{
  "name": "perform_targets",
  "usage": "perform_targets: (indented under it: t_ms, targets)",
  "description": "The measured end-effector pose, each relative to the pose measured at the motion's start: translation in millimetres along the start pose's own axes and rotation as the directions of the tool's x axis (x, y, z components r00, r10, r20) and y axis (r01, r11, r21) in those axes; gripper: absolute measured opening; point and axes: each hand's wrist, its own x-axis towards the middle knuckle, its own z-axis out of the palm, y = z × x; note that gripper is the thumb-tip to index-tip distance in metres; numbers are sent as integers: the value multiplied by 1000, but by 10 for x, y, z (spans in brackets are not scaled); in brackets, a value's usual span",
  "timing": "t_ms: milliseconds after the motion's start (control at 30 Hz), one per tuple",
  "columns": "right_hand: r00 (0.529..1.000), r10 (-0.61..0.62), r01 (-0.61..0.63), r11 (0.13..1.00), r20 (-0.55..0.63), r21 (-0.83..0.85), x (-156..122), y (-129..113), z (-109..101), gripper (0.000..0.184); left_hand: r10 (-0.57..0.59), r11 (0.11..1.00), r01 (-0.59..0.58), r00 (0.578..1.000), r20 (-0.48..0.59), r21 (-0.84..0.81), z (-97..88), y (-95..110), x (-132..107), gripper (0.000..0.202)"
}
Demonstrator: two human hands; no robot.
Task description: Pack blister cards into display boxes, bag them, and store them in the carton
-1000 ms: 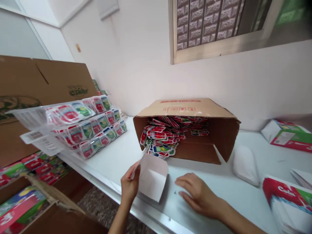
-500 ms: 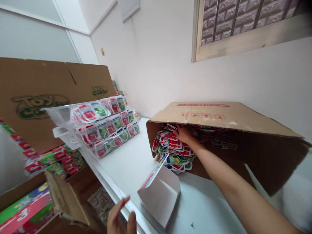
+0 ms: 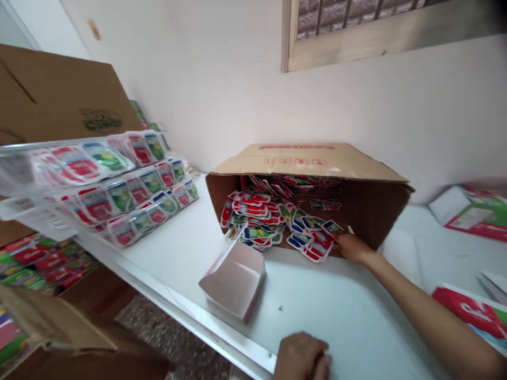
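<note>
A brown cardboard box (image 3: 312,159) lies on its side on the white table (image 3: 190,248), its open mouth facing me. Several small red, blue and green packets (image 3: 261,214) spill from it. My right hand (image 3: 352,247) reaches to the box's mouth, its fingers closed on the packets (image 3: 317,247) at the right end of the spill. A small open white paper box (image 3: 233,279) stands in front of the pile, with no hand on it. My left hand (image 3: 303,360) rests at the table's near edge with its fingers curled under and nothing seen in it.
Clear trays of packed packets (image 3: 119,184) are stacked at the left of the table. A large brown carton (image 3: 51,95) stands behind them. More cartons with colourful packs (image 3: 35,264) sit below the table. Printed flat boxes (image 3: 471,211) lie at the right.
My right hand has come out from deep in the box and dragged several packets to its mouth on the right. My left hand has moved right along the table edge and curled shut.
</note>
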Motion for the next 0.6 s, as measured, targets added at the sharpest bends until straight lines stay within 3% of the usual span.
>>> perform_targets:
  t_ms: [100,200,233,267,333,367,433,500,567,600]
  targets:
    - [998,68,-68,997,-16,36,-336,227,-37,27,-8,999,5,994,106,34,32,66,249,23]
    - [985,87,-45,963,-147,264,-780,192,-70,37,-142,988,140,989,-32,-67,-8,120,452,34]
    - [980,63,25,901,-188,433,-946,102,-62,38,-189,976,174,976,-111,-131,-22,123,508,54]
    - [978,24,112,777,-206,620,-1110,-20,-45,39,-231,958,193,957,-175,-211,-36,116,559,77]
    - [986,-75,164,532,-147,831,-1387,-312,5,38,-316,882,214,930,-189,-420,-70,81,646,103]
    - [986,-134,154,456,-104,876,-1480,-448,32,38,-357,817,241,925,-131,-525,-94,58,680,98]
    - [972,-233,128,380,-39,916,-1543,-619,88,39,-411,683,314,912,8,-659,-163,17,720,62]
    - [973,-224,138,416,-46,899,-1426,-608,155,41,-423,647,337,905,45,-684,-250,-2,723,40]
    - [987,-64,157,608,-150,778,-1166,-446,235,40,-401,679,301,916,5,-669,-331,7,695,34]
    - [970,45,129,736,-238,665,-1008,-337,276,39,-390,693,294,921,2,-658,-362,19,675,31]
